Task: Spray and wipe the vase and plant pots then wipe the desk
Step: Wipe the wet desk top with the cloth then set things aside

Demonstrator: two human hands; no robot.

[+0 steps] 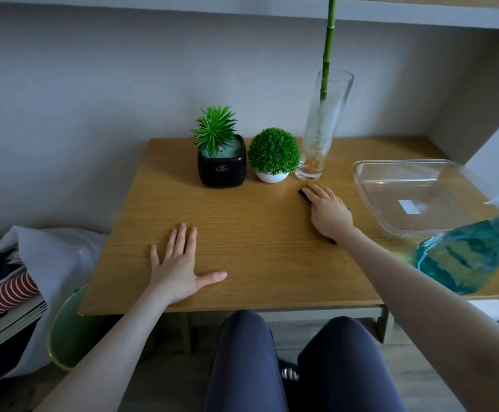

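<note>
Glass vase [322, 126], tall and tippy, wants holding low; beside it right hand [328, 212] flat on dark cloth [304, 194]; left hand [179, 263] spread on counter [257, 248].

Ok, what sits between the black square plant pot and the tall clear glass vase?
The head view shows a small round white pot holding a green ball-shaped plant, between the black square plant pot and the tall clear glass vase.

Dark cloth [304, 194] mostly hidden under right hand [328, 214], just in front of vase [321, 126]. Bamboo stem [329, 46] cut off at top edge. Spray bottle [465, 254] blurred.
</note>
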